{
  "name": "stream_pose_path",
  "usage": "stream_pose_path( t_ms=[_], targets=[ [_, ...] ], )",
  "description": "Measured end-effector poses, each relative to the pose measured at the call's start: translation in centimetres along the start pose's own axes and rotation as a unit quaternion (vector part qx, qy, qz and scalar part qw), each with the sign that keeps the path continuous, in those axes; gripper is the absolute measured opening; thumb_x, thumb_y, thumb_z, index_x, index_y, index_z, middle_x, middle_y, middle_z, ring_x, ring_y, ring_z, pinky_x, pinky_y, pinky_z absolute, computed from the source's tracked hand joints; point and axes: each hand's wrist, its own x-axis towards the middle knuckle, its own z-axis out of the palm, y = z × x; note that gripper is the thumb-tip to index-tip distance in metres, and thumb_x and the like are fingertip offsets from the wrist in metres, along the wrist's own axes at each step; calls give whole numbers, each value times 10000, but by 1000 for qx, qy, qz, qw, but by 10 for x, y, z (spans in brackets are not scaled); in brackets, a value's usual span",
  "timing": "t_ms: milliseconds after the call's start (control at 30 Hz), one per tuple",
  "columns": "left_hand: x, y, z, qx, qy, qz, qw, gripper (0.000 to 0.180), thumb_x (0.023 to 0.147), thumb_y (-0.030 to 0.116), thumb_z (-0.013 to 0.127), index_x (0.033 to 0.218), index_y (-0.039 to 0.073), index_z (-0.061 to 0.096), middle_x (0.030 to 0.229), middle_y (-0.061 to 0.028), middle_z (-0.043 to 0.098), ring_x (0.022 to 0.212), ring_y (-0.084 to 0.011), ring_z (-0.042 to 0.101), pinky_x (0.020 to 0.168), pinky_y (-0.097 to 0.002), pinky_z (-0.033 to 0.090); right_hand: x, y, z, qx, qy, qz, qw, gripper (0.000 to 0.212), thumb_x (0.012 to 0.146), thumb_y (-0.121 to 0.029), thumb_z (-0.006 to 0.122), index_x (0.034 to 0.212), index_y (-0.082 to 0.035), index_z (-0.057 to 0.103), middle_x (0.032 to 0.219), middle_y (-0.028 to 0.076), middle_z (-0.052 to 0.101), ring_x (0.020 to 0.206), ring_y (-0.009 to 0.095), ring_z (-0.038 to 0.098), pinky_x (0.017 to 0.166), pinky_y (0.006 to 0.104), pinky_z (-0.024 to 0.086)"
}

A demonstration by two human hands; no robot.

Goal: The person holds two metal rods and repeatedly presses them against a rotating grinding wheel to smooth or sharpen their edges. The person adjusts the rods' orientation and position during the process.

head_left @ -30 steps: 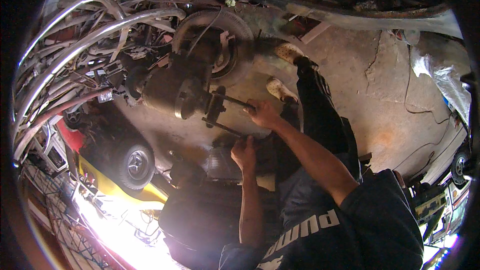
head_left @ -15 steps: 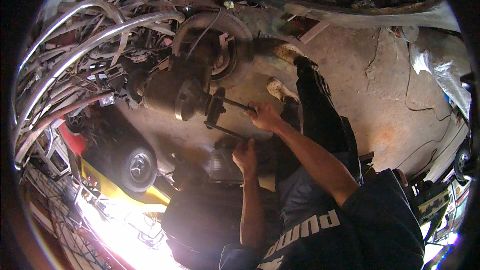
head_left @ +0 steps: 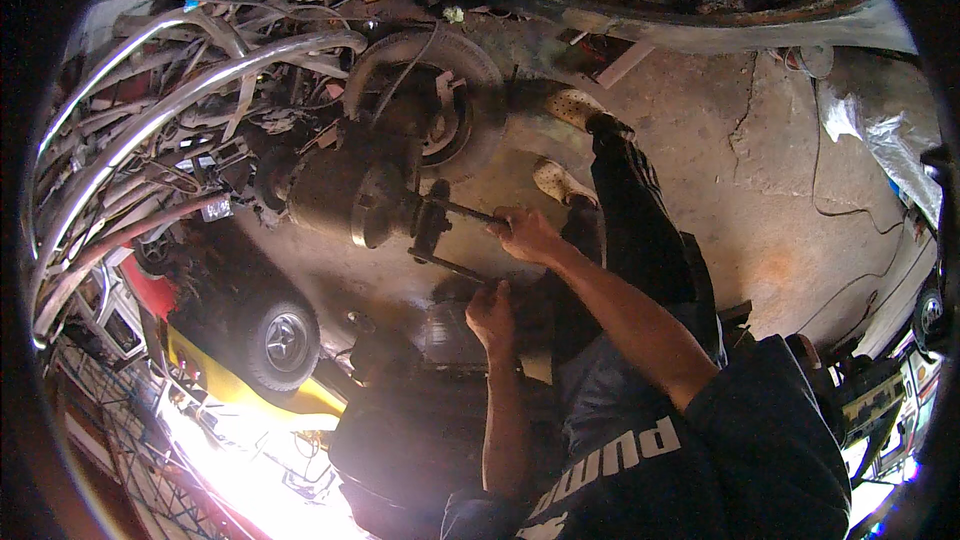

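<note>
In the middle, a dark metal piece (head_left: 431, 226) sits at the end of a rusty cylindrical machine part (head_left: 328, 190) with a round flange (head_left: 370, 212). Two slim dark bars reach from that piece toward me. Closed around the end of the upper bar (head_left: 470, 211) is my right hand (head_left: 528, 236). Lower down and to its left, my left hand (head_left: 489, 318) is closed at the end of the lower bar (head_left: 452, 267). The fingers hide both bar ends, and the dim light blurs where the bars join the metal piece.
Behind the machine part stands a large wheel (head_left: 480, 65). Bent metal pipes (head_left: 180, 90) and scrap crowd the left. A yellow vehicle part (head_left: 225, 370) with a small wheel (head_left: 284, 344) lies lower left. A cable (head_left: 822, 160) crosses the concrete floor (head_left: 690, 130) at right.
Both hands keep their grip on the two bars and have hardly moved. The whole view has shifted slightly.
</note>
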Motion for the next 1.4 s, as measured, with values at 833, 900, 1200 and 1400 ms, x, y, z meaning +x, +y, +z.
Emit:
stream_pose_path(
  t_ms=[833, 900, 1200, 1400],
  targets=[
    [-46, -20, -31, -183, -12, -73, 980, 220, 792, 54, 565, 997, -24, 542, 875, -71, 593, 760, -144, 569, 678, -267, 461, -17, -53, 0, 253, -150, 230, 928, 358, 863, -376, 431, 896, -59, 595, 829, 190, 600, 819, 385, 558, 725, 451, 429],
    [-49, -15, -40, -202, -39, -62, 977, 215, 799, 51, 559, 997, -26, 527, 883, -78, 586, 767, -153, 574, 666, -267, 478, -18, -55, 3, 277, -166, 236, 917, 362, 864, -374, 431, 919, -61, 604, 865, 190, 602, 849, 384, 555, 754, 447, 428],
    [-58, -9, -56, -233, -16, -91, 968, 195, 795, 158, 536, 908, -1, 537, 756, -58, 599, 641, -129, 532, 592, -270, 444, -42, -62, 48, 364, -158, 270, 877, 370, 863, -344, 479, 995, -20, 600, 955, 173, 613, 922, 244, 584, 804, 339, 431],
    [-55, -20, -56, -183, -34, -91, 978, 141, 817, 36, 535, 927, -39, 488, 809, -114, 578, 712, -234, 619, 630, -336, 534, -55, -49, 72, 318, -195, 298, 879, 397, 870, -353, 471, 1013, -3, 594, 983, 156, 615, 931, 246, 576, 821, 345, 425]
  ],
)
